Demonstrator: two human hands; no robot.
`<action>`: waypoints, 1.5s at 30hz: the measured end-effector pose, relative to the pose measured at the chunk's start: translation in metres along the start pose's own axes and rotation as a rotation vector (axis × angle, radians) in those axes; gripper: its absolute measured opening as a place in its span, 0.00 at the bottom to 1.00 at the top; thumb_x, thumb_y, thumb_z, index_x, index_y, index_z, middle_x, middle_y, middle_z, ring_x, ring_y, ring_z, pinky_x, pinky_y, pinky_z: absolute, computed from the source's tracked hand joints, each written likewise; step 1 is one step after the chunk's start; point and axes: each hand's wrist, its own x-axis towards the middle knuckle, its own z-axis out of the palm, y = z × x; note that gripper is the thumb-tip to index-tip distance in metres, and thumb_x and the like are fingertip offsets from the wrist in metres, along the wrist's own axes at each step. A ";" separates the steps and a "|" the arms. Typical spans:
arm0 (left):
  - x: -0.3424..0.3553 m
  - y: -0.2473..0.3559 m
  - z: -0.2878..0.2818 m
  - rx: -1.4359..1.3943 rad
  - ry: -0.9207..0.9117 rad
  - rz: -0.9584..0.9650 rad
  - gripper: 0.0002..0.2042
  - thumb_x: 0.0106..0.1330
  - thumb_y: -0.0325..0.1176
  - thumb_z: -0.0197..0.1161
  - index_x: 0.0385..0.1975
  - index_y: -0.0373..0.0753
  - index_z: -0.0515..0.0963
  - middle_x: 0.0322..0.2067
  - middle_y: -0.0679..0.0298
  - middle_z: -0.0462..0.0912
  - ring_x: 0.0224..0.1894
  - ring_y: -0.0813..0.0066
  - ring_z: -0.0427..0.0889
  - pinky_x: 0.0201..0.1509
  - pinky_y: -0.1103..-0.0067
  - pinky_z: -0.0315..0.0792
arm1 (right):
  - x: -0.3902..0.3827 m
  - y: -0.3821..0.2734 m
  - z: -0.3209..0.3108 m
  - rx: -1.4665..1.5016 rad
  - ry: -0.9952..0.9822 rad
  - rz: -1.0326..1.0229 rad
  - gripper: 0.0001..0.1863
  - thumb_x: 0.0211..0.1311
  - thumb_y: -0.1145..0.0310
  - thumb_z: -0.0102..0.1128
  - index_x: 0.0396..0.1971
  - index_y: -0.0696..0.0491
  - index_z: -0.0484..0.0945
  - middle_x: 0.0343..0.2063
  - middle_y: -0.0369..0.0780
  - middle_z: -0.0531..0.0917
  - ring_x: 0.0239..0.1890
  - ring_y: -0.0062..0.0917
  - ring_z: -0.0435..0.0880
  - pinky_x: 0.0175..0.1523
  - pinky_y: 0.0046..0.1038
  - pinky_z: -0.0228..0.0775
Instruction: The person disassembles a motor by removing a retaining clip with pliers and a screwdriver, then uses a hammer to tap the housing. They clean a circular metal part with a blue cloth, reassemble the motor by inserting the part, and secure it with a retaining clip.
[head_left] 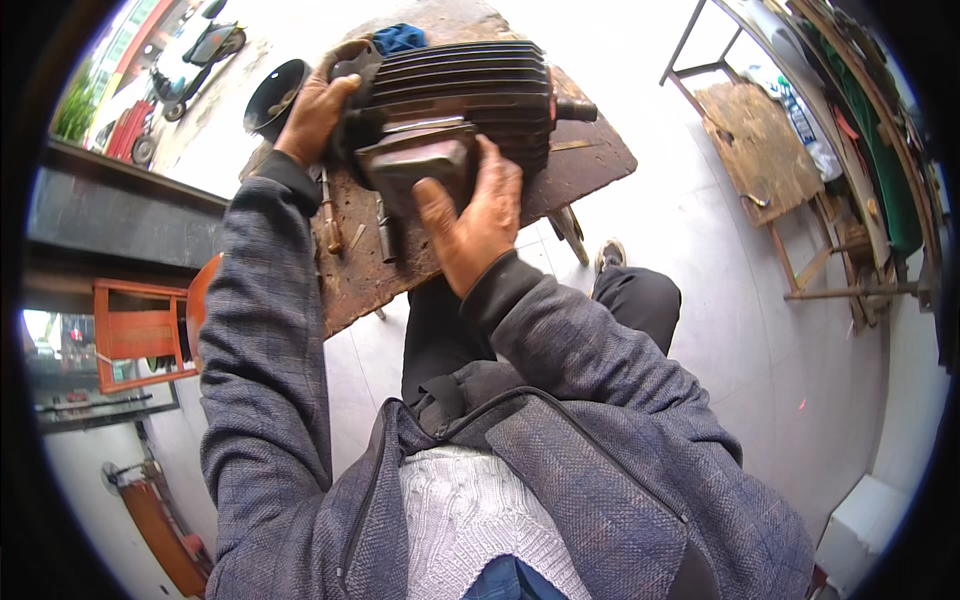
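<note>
A dark electric motor (455, 75) with cooling fins lies on its side on a worn wooden table (600, 160), its shaft (577, 110) pointing right. My left hand (312, 115) grips the round end housing at the motor's left, thumb on top and the other fingers partly hidden behind. On the near side, a box-shaped terminal cover (420, 165) sticks out toward me. My right hand (480, 215) is closed around that cover, thumb on its front and fingers along its right side. Slight blur smears the cover's near edge.
Left of the motor lie a wooden-handled screwdriver (330, 215) and a metal tool (385, 225). A black bowl (277, 95) stands at the far left, and a blue cloth (400, 38) behind the motor. A wooden stand (765, 140) is to the right.
</note>
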 end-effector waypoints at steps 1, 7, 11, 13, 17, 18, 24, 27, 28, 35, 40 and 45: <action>0.003 0.003 -0.006 0.078 -0.034 -0.024 0.23 0.78 0.23 0.51 0.72 0.36 0.67 0.62 0.54 0.81 0.56 0.70 0.86 0.56 0.80 0.82 | -0.006 -0.002 0.000 0.030 -0.028 0.012 0.55 0.65 0.35 0.67 0.73 0.66 0.58 0.57 0.57 0.69 0.63 0.50 0.70 0.71 0.45 0.61; -0.006 -0.001 -0.009 0.364 0.005 0.143 0.25 0.79 0.28 0.53 0.75 0.38 0.66 0.69 0.54 0.74 0.68 0.69 0.75 0.74 0.77 0.67 | -0.013 0.007 -0.016 0.102 -0.114 -0.034 0.47 0.60 0.56 0.73 0.74 0.60 0.61 0.58 0.55 0.71 0.62 0.50 0.72 0.71 0.45 0.64; -0.010 0.003 -0.008 0.456 0.048 0.122 0.25 0.81 0.30 0.53 0.76 0.38 0.65 0.69 0.53 0.75 0.68 0.68 0.75 0.73 0.77 0.68 | -0.020 0.017 -0.041 0.071 -0.143 -0.087 0.40 0.62 0.62 0.70 0.72 0.57 0.67 0.60 0.55 0.73 0.63 0.49 0.76 0.70 0.43 0.68; -0.012 0.007 -0.008 0.628 0.039 0.158 0.25 0.82 0.33 0.54 0.76 0.37 0.65 0.68 0.52 0.76 0.67 0.68 0.75 0.73 0.76 0.68 | -0.024 0.022 -0.055 0.047 -0.136 -0.112 0.35 0.63 0.64 0.70 0.69 0.57 0.71 0.61 0.55 0.74 0.63 0.49 0.77 0.69 0.42 0.70; -0.025 0.007 -0.009 0.779 0.122 0.183 0.27 0.83 0.42 0.58 0.75 0.35 0.65 0.64 0.51 0.79 0.64 0.67 0.78 0.70 0.75 0.71 | -0.025 0.037 -0.081 -0.051 -0.102 -0.044 0.27 0.64 0.69 0.70 0.63 0.57 0.76 0.57 0.49 0.77 0.59 0.41 0.81 0.66 0.38 0.74; -0.030 0.006 -0.009 0.783 0.099 0.226 0.27 0.83 0.43 0.59 0.74 0.35 0.66 0.63 0.51 0.80 0.63 0.67 0.79 0.69 0.75 0.71 | -0.026 0.041 -0.087 -0.055 -0.101 -0.019 0.26 0.65 0.71 0.70 0.63 0.57 0.77 0.57 0.48 0.78 0.58 0.38 0.82 0.66 0.37 0.75; -0.045 -0.003 0.002 0.636 0.221 0.187 0.28 0.81 0.36 0.62 0.73 0.29 0.62 0.64 0.46 0.78 0.62 0.62 0.80 0.68 0.72 0.72 | -0.028 0.061 -0.113 -0.003 -0.061 0.171 0.20 0.68 0.71 0.68 0.58 0.59 0.80 0.51 0.46 0.83 0.51 0.34 0.86 0.57 0.33 0.81; -0.042 -0.001 0.007 0.760 0.317 0.262 0.30 0.81 0.34 0.61 0.74 0.27 0.59 0.71 0.41 0.69 0.71 0.57 0.74 0.72 0.70 0.70 | -0.038 0.079 -0.116 0.010 -0.113 0.274 0.17 0.72 0.69 0.68 0.56 0.59 0.83 0.46 0.43 0.89 0.47 0.28 0.89 0.55 0.29 0.81; -0.042 0.002 0.006 0.702 0.288 0.239 0.32 0.80 0.36 0.63 0.75 0.27 0.58 0.72 0.39 0.68 0.73 0.56 0.71 0.73 0.69 0.69 | -0.041 0.090 -0.111 0.060 -0.157 0.302 0.15 0.72 0.67 0.68 0.53 0.59 0.84 0.42 0.45 0.91 0.44 0.29 0.90 0.53 0.30 0.81; -0.055 0.012 -0.040 0.986 0.323 0.187 0.34 0.81 0.43 0.61 0.77 0.27 0.57 0.74 0.44 0.64 0.76 0.57 0.66 0.76 0.67 0.64 | -0.073 0.203 -0.115 -0.424 -0.905 0.467 0.22 0.65 0.53 0.67 0.47 0.58 0.87 0.41 0.54 0.90 0.47 0.46 0.90 0.56 0.42 0.81; -0.095 0.020 -0.111 0.733 0.661 -0.107 0.40 0.80 0.58 0.57 0.79 0.35 0.55 0.73 0.52 0.68 0.75 0.62 0.68 0.76 0.63 0.61 | -0.073 0.229 -0.115 -0.394 -0.965 0.446 0.22 0.67 0.53 0.64 0.46 0.58 0.85 0.42 0.54 0.90 0.50 0.47 0.90 0.58 0.44 0.81; -0.137 0.034 -0.196 1.013 0.896 -0.341 0.45 0.76 0.62 0.61 0.76 0.28 0.56 0.72 0.45 0.68 0.75 0.57 0.66 0.76 0.65 0.61 | -0.062 0.220 -0.112 -0.358 -0.905 0.475 0.22 0.67 0.53 0.63 0.47 0.57 0.83 0.43 0.54 0.89 0.50 0.49 0.89 0.58 0.45 0.79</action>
